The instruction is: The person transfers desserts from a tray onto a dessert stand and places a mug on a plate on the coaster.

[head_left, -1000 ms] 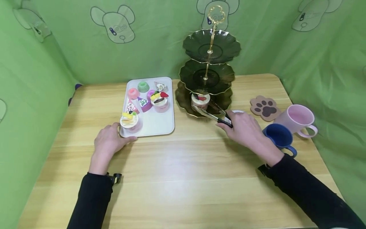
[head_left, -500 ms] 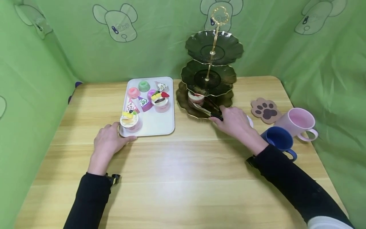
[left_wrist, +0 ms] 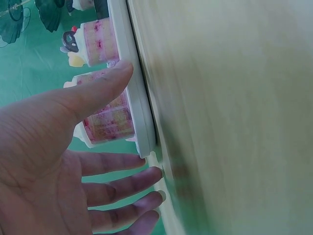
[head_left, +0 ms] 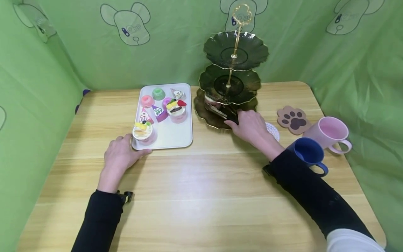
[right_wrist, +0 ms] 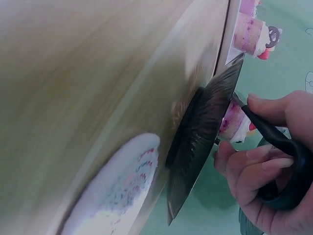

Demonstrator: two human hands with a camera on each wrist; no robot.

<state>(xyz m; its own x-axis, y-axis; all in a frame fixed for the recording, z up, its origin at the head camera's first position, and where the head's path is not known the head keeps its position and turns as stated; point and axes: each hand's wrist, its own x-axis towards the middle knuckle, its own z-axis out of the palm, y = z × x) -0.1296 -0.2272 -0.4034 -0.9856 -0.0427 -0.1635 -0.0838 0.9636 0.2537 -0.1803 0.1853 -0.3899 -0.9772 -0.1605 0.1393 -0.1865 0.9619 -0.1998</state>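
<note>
My right hand (head_left: pixel 250 127) grips black-handled scissor tongs (head_left: pixel 218 112), with loop handles (right_wrist: pixel 293 191) around the fingers in the right wrist view. The tong tips are at a toy cake cup (head_left: pixel 210 100) on the bottom plate (head_left: pixel 204 117) of a three-tier stand; the middle plate hides part of the cup. My left hand (head_left: pixel 121 152) rests at the near left corner of a white tray (head_left: pixel 176 138), thumb along its front edge and fingers extended beside it. A toy cake cup (head_left: pixel 143 132) with yellow topping stands in that corner.
Another cake cup (head_left: pixel 177 112), cake wedges (head_left: pixel 159 113) and small round jellies (head_left: pixel 158 93) sit on the tray. Right of the stand are a white patterned round piece (head_left: pixel 272 131), a paw-shaped coaster (head_left: pixel 293 120), a pink mug (head_left: pixel 327 132) and a blue mug (head_left: pixel 306 152).
My right hand has moved left and farther in toward the stand, and the cake cup has shifted left and back on the bottom plate. The left hand has stayed at the tray corner.
</note>
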